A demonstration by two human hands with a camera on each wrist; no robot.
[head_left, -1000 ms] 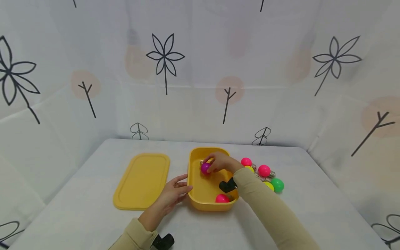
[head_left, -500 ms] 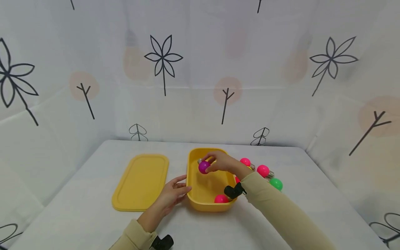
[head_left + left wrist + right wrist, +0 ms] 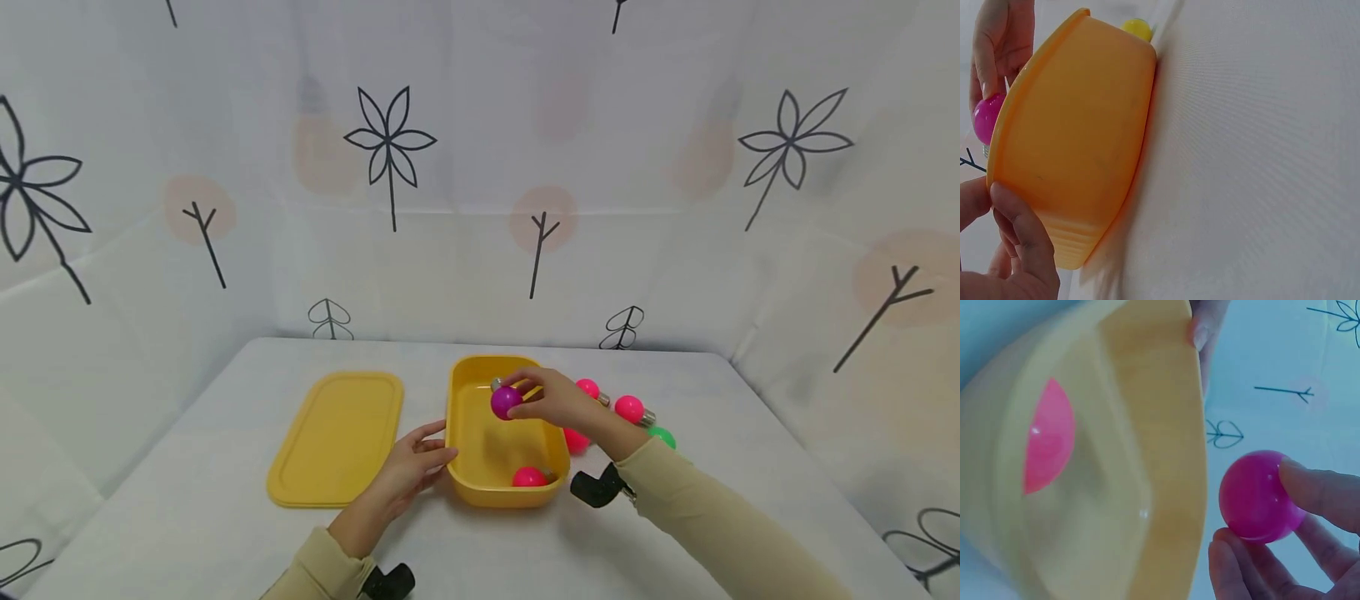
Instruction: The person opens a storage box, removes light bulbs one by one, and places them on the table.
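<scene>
My right hand (image 3: 555,402) pinches a purple light bulb (image 3: 506,402) between thumb and fingertips, its metal screw base pointing away. The bulb is over the yellow plastic container (image 3: 471,429); in the left wrist view the rim hides part of it. Holding the container's left rim is my left hand (image 3: 408,467), thumb at the edge and fingers against the outer wall (image 3: 1079,125). Inside, at the near end, lies a pink bulb (image 3: 529,477), also visible in the right wrist view as a pink dome (image 3: 1050,437).
A flat yellow lid (image 3: 337,437) lies left of the container. To its right, partly behind my right arm, are pink bulbs (image 3: 628,408), a green bulb (image 3: 663,437) and a reddish-pink bulb (image 3: 576,441). A yellow bulb (image 3: 1138,29) shows beyond the container in the left wrist view.
My right hand has lifted the purple bulb off the container floor, then shifted right with it. My left hand stays at the rim.
</scene>
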